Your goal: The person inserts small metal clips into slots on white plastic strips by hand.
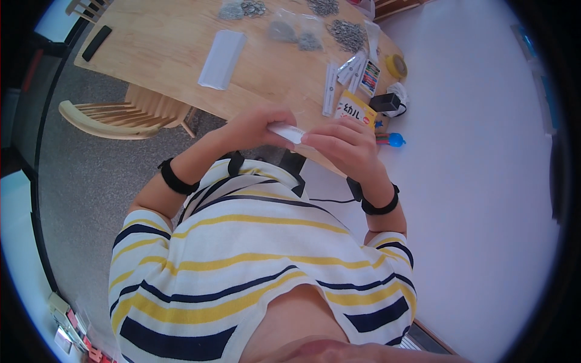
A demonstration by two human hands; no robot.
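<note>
Close head-worn fisheye view, downward onto the hands (352, 145)

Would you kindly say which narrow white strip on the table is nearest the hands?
The leftmost strip: its near end is by the right hand; others end farther off.

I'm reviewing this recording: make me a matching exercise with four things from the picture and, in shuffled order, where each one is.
Things
1. small white piece
2. white paper
3. yellow tape roll
4. wooden chair

Places
A. near the right edge of the table
B. lying on the tabletop, left of the clear bags
C. on the grey floor, by the table's near left side
D. in the left hand, with fingertips of the right hand at its end

Pairs: 1-D, 2-B, 3-A, 4-C
</note>
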